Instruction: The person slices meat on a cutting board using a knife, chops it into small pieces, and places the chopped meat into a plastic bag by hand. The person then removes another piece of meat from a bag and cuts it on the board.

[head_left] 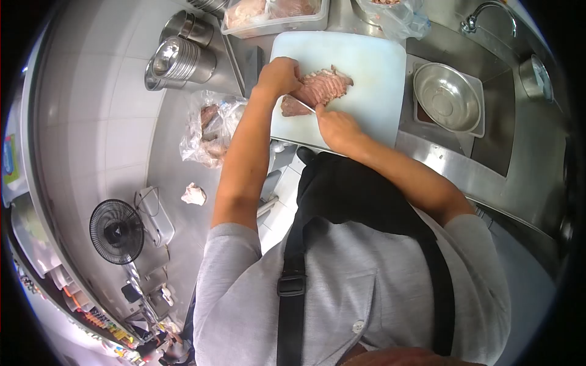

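A piece of meat lies on a white cutting board (372,67), partly cut into thin slices (320,88) that lean on one another in a row. A thicker uncut chunk (293,107) is at the near left end. My left hand (279,76) has its fingers curled down onto the left side of the meat. My right hand (339,129) is closed round a knife, whose handle is hidden in the fist. The narrow blade (306,105) slants up to the left, between the chunk and the slices.
Right of the board, a metal bowl (447,97) stands in the sink (494,143) below a faucet (488,12). A plastic tub (278,25) of raw meat sits behind. Bagged meat (210,131), stacked metal cups (183,61) and a fan (116,232) are to the left.
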Available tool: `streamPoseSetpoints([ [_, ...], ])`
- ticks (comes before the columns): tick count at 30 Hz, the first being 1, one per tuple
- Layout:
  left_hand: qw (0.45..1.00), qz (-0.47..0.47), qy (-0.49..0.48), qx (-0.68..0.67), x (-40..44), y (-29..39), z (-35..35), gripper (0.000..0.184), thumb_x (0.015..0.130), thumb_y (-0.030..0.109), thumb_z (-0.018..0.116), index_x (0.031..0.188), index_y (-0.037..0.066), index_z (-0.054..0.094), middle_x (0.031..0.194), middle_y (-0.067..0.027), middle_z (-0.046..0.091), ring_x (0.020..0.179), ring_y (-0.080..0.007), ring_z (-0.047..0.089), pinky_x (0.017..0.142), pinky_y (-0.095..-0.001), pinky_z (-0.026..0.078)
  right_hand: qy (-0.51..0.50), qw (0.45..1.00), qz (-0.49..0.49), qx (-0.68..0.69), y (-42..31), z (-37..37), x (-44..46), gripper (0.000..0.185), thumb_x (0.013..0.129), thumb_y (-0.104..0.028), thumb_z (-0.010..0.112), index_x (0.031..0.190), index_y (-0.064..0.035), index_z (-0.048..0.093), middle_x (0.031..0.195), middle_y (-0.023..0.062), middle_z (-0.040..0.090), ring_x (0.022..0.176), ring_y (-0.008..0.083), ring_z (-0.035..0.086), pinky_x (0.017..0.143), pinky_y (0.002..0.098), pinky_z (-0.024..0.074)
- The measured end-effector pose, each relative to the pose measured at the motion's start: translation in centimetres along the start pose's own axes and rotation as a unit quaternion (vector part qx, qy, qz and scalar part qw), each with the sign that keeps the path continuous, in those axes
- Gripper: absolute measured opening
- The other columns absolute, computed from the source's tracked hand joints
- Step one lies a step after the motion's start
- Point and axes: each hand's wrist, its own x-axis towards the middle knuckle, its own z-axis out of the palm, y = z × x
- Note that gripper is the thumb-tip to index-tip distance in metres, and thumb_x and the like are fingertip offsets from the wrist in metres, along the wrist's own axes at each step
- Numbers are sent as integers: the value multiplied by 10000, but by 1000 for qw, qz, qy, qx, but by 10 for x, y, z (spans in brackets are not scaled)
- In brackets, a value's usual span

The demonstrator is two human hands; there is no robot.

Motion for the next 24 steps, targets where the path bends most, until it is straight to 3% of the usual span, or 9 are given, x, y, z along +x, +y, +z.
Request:
streamPoseSetpoints([
  [2, 993, -35, 71, -87, -14, 9, -13, 226, 757, 180, 870, 919, 64, 766, 922, -166, 739, 911, -399, 721, 839, -470, 578, 8, 999, 8, 33, 8, -2, 0, 337, 982, 6, 488, 1308, 80, 526, 924, 291, 754, 912, 462, 751, 824, 568, 577],
  [5, 967, -118, 115, -196, -72, 11, -20, 209, 778, 82, 861, 959, 61, 759, 1031, -158, 726, 986, -379, 701, 862, -453, 570, -21, 999, 0, 31, 19, -10, 5, 329, 1005, -19, 529, 1322, 69, 532, 920, 285, 747, 917, 469, 742, 818, 579, 562],
  [8, 968, 4, 174, -178, -102, 2, 24, 208, 804, 11, 857, 977, 49, 748, 1119, -131, 707, 1026, -314, 706, 827, -388, 590, -9, 999, -26, 31, 22, -14, 3, 265, 1004, -64, 538, 1225, 78, 575, 910, 292, 747, 890, 478, 745, 786, 581, 575],
  [11, 966, 43, 159, -200, -106, -15, 62, 212, 817, -26, 839, 989, 41, 735, 1209, -133, 680, 1090, -317, 691, 871, -383, 594, 2, 999, -23, 37, 15, -29, -3, 261, 1022, -84, 560, 1228, 76, 573, 891, 297, 738, 878, 485, 737, 785, 594, 559],
  [15, 964, 37, 156, -210, -107, -20, 65, 228, 828, -58, 817, 1013, 28, 717, 1224, -151, 679, 1085, -328, 704, 901, -385, 595, -31, 999, 6, 26, 6, -51, -11, 265, 1083, -153, 553, 1243, 58, 553, 906, 286, 733, 908, 493, 709, 808, 606, 521],
  [22, 965, 48, 158, -205, -107, -19, 62, 239, 814, -73, 810, 1010, 32, 722, 1249, -161, 669, 1072, -350, 700, 911, -391, 595, -18, 999, -15, 27, 3, -69, -22, 220, 1081, -146, 551, 1176, 51, 570, 875, 272, 725, 867, 486, 709, 808, 602, 516],
  [24, 961, 20, 133, -242, -106, -19, 64, 235, 809, -50, 822, 1001, 47, 729, 1252, -144, 668, 1161, -366, 646, 983, -428, 551, -21, 999, -21, 26, 4, -70, -22, 218, 1080, -147, 552, 1168, 52, 568, 877, 276, 722, 866, 489, 706, 806, 605, 512],
])
